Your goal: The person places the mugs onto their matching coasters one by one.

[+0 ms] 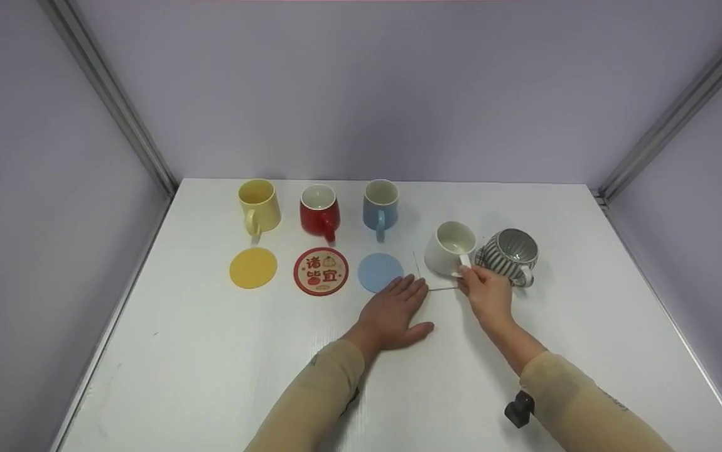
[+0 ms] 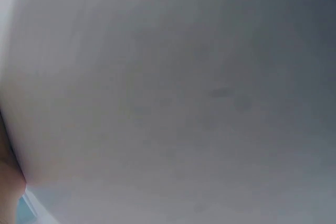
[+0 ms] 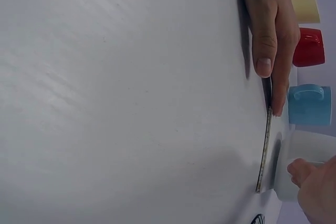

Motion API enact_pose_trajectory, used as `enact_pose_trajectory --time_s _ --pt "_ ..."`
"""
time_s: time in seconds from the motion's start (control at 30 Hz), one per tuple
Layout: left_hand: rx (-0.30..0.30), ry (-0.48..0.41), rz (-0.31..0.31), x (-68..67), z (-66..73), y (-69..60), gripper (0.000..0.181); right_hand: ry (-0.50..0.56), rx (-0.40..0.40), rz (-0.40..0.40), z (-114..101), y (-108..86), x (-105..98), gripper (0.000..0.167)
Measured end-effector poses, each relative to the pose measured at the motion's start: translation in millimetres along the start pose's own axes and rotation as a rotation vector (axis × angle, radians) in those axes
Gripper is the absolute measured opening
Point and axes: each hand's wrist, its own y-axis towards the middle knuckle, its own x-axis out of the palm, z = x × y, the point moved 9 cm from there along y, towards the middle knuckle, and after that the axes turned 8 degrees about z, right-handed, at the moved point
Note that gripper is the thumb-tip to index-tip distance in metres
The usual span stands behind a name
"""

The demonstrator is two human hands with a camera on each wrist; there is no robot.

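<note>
My right hand (image 1: pixel 490 298) pinches the handle of a white mug (image 1: pixel 446 254), which is upright; in the right wrist view its base is close to the table, and I cannot tell if it touches. Beside it my left hand (image 1: pixel 395 314) lies flat, palm down, fingers together and thumb spread. Those fingertips are at the edge of a flat white piece with a thin patterned rim (image 3: pixel 264 150), just in front of the mug. Close to the left fingers lies a round blue coaster (image 1: pixel 380 272). A grey striped mug (image 1: pixel 508 257) stands right of the white mug, partly behind my right hand.
Along the back stand a yellow mug (image 1: pixel 259 206), a red mug (image 1: pixel 320 210) and a blue mug (image 1: pixel 380 205). A yellow coaster (image 1: pixel 253 268) and a red-rimmed coaster (image 1: pixel 321 272) lie before the first two. Pale walls (image 1: pixel 361 94) enclose the white table (image 1: pixel 210 364).
</note>
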Motion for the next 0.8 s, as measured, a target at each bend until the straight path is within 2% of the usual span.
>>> enact_pose_trajectory --time_s 0.23,0.4,0.8 --pt "0.0 -0.006 -0.015 -1.9 0.8 -0.5 0.086 -0.01 0.003 0.004 1.4 -4.4 -3.0 0.033" --pt "-0.01 -0.01 -0.018 -1.0 0.0 -0.7 0.086 0.024 0.021 0.006 3.7 -6.0 -1.8 0.031" --pt "-0.015 0.028 -0.027 1.2 -0.7 -0.1 0.086 0.012 0.011 0.02 5.0 -7.3 0.2 0.031"
